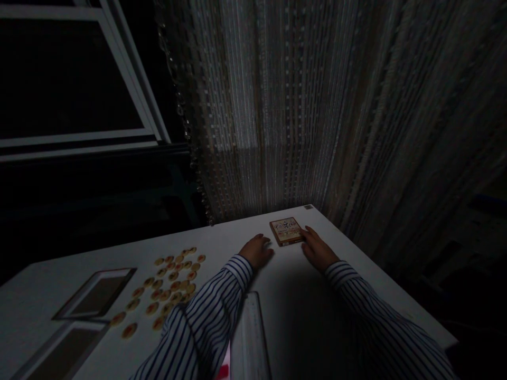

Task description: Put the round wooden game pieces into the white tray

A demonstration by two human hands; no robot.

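Note:
A small flat cardboard box [285, 231] with dark writing on its lid lies near the far end of the white table. My right hand [318, 249] is at its right side, fingertips touching that edge, fingers stretched and not wrapped round it. Just left of the box, my left hand [257, 251] is held a little apart from it, fingers loosely bent and nothing visible in them. Several round wooden xiangqi pieces [173, 276] with red or dark marks lie scattered left of my left forearm, which hides part of the group.
Two shallow open box halves [113, 287] lie at the table's left. A long pale flat object [251, 338] lies between my forearms, partly hidden by my left sleeve. A beaded string curtain [269, 132] hangs behind the white table [293, 316]. The room is dim.

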